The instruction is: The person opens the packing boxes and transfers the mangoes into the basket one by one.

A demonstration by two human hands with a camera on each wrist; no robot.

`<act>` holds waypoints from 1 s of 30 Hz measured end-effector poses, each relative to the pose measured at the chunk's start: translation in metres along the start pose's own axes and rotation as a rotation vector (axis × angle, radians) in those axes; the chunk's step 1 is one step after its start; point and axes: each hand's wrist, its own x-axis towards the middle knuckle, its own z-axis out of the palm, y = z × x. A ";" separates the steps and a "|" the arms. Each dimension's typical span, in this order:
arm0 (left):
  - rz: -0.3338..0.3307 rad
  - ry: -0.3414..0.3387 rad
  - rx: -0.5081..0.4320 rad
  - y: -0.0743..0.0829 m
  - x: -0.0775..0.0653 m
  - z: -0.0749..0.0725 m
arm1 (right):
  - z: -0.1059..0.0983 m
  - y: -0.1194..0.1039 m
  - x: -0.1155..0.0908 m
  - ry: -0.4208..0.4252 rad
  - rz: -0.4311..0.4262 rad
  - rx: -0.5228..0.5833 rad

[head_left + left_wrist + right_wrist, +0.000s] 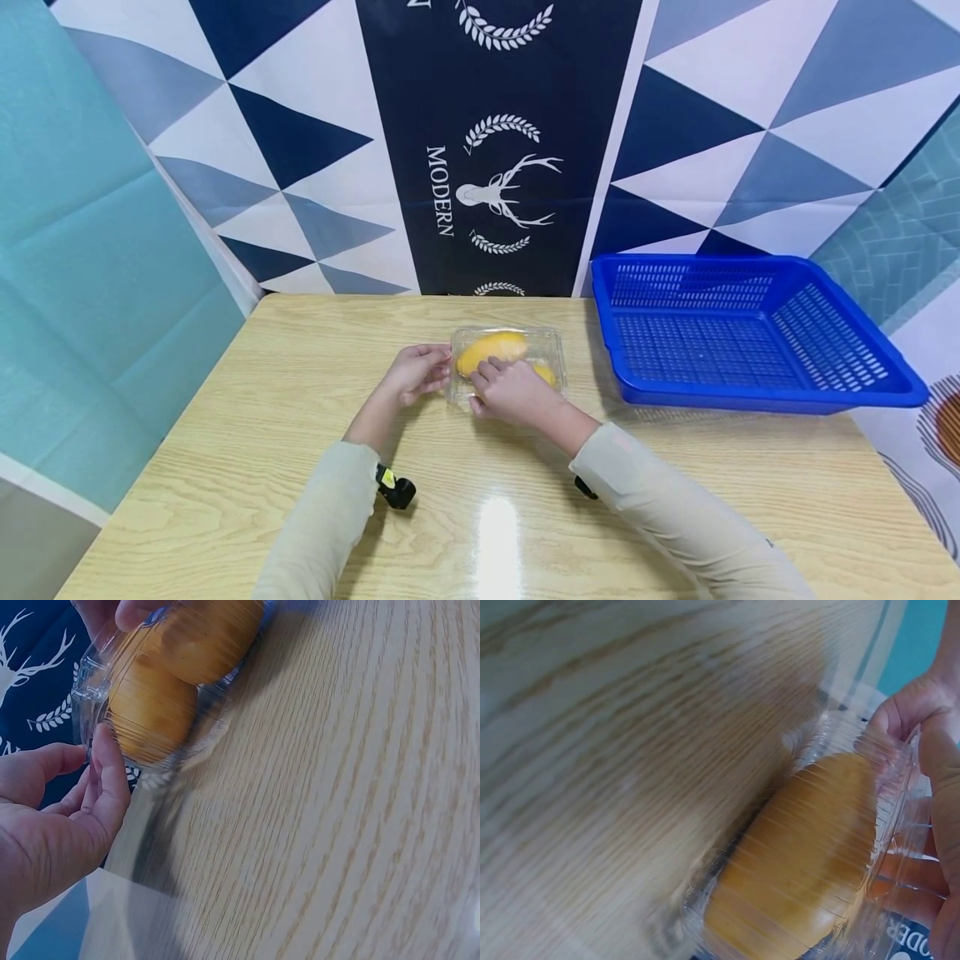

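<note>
A clear plastic clamshell container (553, 341) sits on the table with two yellow mangoes inside. One mango (491, 349) lies toward the back; the other mango (543, 372) is partly covered by my right hand (516, 392). My left hand (414, 372) is at the container's left end, its thumb and index finger pinching the rim, as the left wrist view shows. The right hand reaches over the top; in the right wrist view its thumb and fingers grip the ribbed plastic along the edge, beside the near mango (795, 855).
A blue plastic basket (626, 396) with perforated sides stands at the back right of the wooden table (247, 467). Patterned cloth (517, 100) hangs behind the table, and a teal cloth (97, 250) hangs at the left.
</note>
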 end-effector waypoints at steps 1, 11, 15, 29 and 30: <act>0.001 0.000 0.001 0.000 0.000 0.000 | 0.000 0.000 0.000 0.001 0.001 -0.002; -0.007 0.005 0.003 0.001 -0.001 0.000 | 0.001 -0.001 -0.001 -0.013 0.007 0.003; -0.008 0.008 -0.002 0.001 -0.001 0.001 | 0.002 -0.001 -0.001 0.001 0.013 -0.001; -0.011 0.007 0.000 0.000 0.002 -0.001 | 0.005 -0.002 -0.003 0.073 0.027 -0.037; -0.011 0.006 -0.001 0.000 0.002 0.000 | 0.006 -0.002 -0.003 0.080 0.027 -0.040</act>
